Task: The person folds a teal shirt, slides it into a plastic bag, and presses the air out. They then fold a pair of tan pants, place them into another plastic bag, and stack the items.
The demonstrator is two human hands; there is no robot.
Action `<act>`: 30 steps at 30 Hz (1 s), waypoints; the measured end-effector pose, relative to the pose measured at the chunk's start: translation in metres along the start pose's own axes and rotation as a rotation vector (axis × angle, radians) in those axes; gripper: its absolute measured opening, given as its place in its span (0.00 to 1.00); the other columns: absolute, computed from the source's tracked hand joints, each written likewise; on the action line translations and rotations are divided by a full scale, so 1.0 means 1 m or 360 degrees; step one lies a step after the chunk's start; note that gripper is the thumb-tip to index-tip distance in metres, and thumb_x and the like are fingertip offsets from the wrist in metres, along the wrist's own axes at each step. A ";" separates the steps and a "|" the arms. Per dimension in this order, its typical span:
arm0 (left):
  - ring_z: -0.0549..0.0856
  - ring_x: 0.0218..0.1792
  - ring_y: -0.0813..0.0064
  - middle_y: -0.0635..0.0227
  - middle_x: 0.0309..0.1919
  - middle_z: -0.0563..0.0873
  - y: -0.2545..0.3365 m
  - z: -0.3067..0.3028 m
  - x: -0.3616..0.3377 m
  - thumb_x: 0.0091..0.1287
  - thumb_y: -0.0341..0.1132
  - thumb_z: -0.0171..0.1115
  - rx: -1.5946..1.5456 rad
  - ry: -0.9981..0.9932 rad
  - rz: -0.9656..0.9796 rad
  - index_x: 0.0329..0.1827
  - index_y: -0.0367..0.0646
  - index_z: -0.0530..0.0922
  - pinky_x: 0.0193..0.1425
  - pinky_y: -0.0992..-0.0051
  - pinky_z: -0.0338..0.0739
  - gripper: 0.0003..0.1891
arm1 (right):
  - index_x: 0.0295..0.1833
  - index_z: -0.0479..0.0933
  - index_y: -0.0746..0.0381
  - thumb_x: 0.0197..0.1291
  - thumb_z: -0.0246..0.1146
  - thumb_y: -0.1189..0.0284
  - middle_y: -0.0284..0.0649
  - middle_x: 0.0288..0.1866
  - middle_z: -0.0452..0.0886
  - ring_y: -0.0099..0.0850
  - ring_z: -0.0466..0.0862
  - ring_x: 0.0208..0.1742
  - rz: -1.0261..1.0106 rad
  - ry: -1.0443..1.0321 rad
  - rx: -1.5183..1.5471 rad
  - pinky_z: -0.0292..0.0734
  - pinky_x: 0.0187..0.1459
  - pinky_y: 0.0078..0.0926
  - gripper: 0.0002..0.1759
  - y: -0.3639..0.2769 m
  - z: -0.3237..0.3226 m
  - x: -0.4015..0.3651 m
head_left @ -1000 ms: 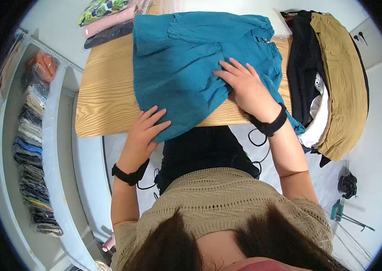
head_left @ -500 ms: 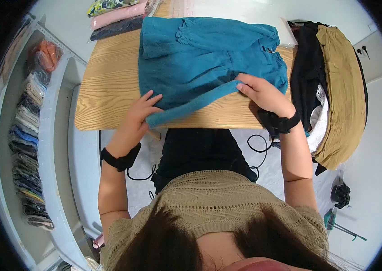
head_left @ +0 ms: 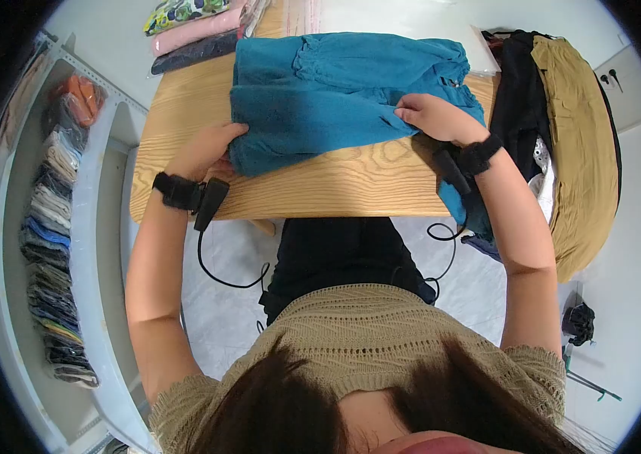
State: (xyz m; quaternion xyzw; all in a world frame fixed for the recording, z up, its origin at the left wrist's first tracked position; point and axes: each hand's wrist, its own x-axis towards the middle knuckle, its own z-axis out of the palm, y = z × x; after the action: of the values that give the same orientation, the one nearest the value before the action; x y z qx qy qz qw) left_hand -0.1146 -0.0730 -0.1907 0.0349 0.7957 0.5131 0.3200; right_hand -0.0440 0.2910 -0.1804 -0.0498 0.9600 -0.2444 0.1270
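Observation:
A teal garment (head_left: 335, 94) lies partly folded across the wooden table (head_left: 320, 193). A sleeve with a gathered cuff (head_left: 307, 59) is laid over its far side. At the garment's left edge, my left hand (head_left: 207, 149) pinches the folded cloth between thumb and fingers. My right hand (head_left: 441, 117) grips the cloth near the right side, its fingers closed on the fold. More teal cloth (head_left: 453, 204) hangs over the table's front edge under my right wrist. Each wrist wears a black strap with a cabled device.
Bagged folded clothes (head_left: 195, 38) are stacked at the back left of the table. Clear plastic sheets (head_left: 396, 17) lie at the back. Khaki trousers (head_left: 578, 151) and black clothing (head_left: 517, 91) hang at the right. A shelf (head_left: 97, 250) with packed garments stands left.
The garment's near edge has been folded away from me, uncovering more tabletop. My left hand has moved up and left to its left edge; my right hand has moved slightly away from me.

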 end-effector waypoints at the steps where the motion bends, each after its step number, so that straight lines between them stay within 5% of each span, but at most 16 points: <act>1: 0.82 0.40 0.71 0.62 0.38 0.83 -0.002 0.003 0.004 0.69 0.44 0.54 0.0004 0.0002 0.0003 0.51 0.32 0.75 0.47 0.72 0.76 0.20 | 0.50 0.76 0.67 0.69 0.53 0.62 0.46 0.38 0.80 0.36 0.79 0.41 -0.0002 0.0005 0.0002 0.72 0.45 0.31 0.18 0.000 0.001 0.004; 3: 0.81 0.44 0.65 0.58 0.42 0.82 0.005 0.010 0.006 0.67 0.41 0.58 0.0564 0.0647 0.0591 0.52 0.35 0.75 0.50 0.68 0.75 0.19 | 0.49 0.77 0.68 0.68 0.52 0.61 0.49 0.40 0.81 0.41 0.80 0.41 0.0027 0.0026 -0.0094 0.72 0.45 0.34 0.20 0.001 0.003 0.012; 4: 0.81 0.44 0.65 0.58 0.42 0.82 0.007 0.015 0.006 0.67 0.41 0.58 0.0570 0.0639 0.0595 0.52 0.35 0.75 0.50 0.68 0.75 0.19 | 0.49 0.77 0.68 0.68 0.52 0.61 0.49 0.40 0.81 0.41 0.80 0.41 0.0034 0.0031 -0.0088 0.72 0.45 0.34 0.20 0.002 0.003 0.016; 6: 0.78 0.52 0.58 0.53 0.48 0.80 0.023 0.044 -0.020 0.62 0.37 0.62 0.1437 0.1030 0.1464 0.55 0.36 0.74 0.56 0.66 0.73 0.20 | 0.47 0.78 0.68 0.68 0.52 0.62 0.53 0.41 0.81 0.46 0.80 0.41 0.0003 -0.0011 -0.0217 0.72 0.44 0.36 0.19 0.002 0.005 0.019; 9: 0.75 0.56 0.51 0.50 0.51 0.78 0.015 0.071 -0.025 0.59 0.35 0.64 0.1368 0.0554 0.1394 0.58 0.40 0.74 0.61 0.63 0.69 0.23 | 0.46 0.78 0.68 0.67 0.52 0.62 0.54 0.41 0.81 0.47 0.79 0.40 0.0025 0.0041 -0.0206 0.72 0.44 0.36 0.19 0.005 0.010 0.023; 11: 0.75 0.56 0.50 0.48 0.52 0.77 0.012 0.073 -0.025 0.58 0.36 0.65 0.1465 0.0715 0.1417 0.56 0.36 0.74 0.63 0.62 0.69 0.24 | 0.46 0.78 0.68 0.68 0.52 0.62 0.53 0.40 0.81 0.46 0.79 0.41 0.0003 0.0101 -0.0200 0.73 0.45 0.35 0.19 0.009 0.013 0.023; 13: 0.74 0.54 0.50 0.46 0.49 0.77 0.001 0.064 -0.021 0.55 0.41 0.68 0.1250 0.1263 0.1114 0.55 0.31 0.73 0.58 0.61 0.71 0.28 | 0.47 0.78 0.68 0.68 0.51 0.62 0.52 0.40 0.82 0.45 0.80 0.41 -0.0028 0.0140 -0.0175 0.73 0.45 0.35 0.19 0.013 0.017 0.021; 17: 0.76 0.53 0.51 0.46 0.49 0.77 -0.021 0.035 -0.027 0.54 0.44 0.71 0.1080 0.0966 0.0734 0.54 0.27 0.72 0.56 0.61 0.72 0.32 | 0.50 0.76 0.67 0.69 0.51 0.63 0.46 0.40 0.82 0.37 0.80 0.41 0.0003 0.0054 -0.0013 0.72 0.47 0.30 0.18 0.008 0.007 0.016; 20: 0.79 0.47 0.59 0.51 0.48 0.77 -0.032 0.038 -0.035 0.54 0.46 0.71 0.0739 0.0799 0.0607 0.54 0.29 0.73 0.49 0.64 0.74 0.32 | 0.51 0.76 0.69 0.70 0.50 0.64 0.42 0.41 0.82 0.33 0.79 0.42 0.0159 -0.0026 0.0082 0.72 0.48 0.27 0.19 0.008 0.002 0.021; 23: 0.80 0.39 0.71 0.59 0.39 0.80 -0.031 0.038 -0.045 0.56 0.46 0.71 0.0324 0.1189 0.0599 0.49 0.30 0.76 0.41 0.72 0.75 0.28 | 0.53 0.75 0.69 0.70 0.49 0.64 0.42 0.43 0.82 0.32 0.79 0.44 0.0135 -0.0017 0.0105 0.72 0.49 0.26 0.19 0.013 0.001 0.024; 25: 0.78 0.30 0.78 0.66 0.28 0.81 -0.041 0.035 -0.042 0.55 0.44 0.71 -0.0019 0.0850 0.0453 0.43 0.33 0.79 0.35 0.77 0.73 0.22 | 0.54 0.75 0.69 0.70 0.49 0.64 0.44 0.47 0.82 0.33 0.79 0.46 0.0157 -0.0105 0.0089 0.71 0.51 0.25 0.20 0.016 -0.003 0.028; 30: 0.77 0.26 0.80 0.69 0.25 0.82 -0.044 0.047 -0.039 0.57 0.37 0.70 0.0227 0.0564 0.0532 0.35 0.35 0.78 0.33 0.79 0.72 0.14 | 0.56 0.74 0.70 0.70 0.49 0.65 0.43 0.49 0.81 0.32 0.79 0.48 0.0124 -0.0105 0.0058 0.71 0.53 0.24 0.21 0.018 -0.005 0.030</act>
State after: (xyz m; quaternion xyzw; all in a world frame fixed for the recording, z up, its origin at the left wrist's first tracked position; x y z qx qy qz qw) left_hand -0.0459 -0.0721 -0.2217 0.0979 0.8566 0.4997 0.0830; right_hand -0.0746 0.3044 -0.1912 -0.0179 0.9519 -0.2550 0.1688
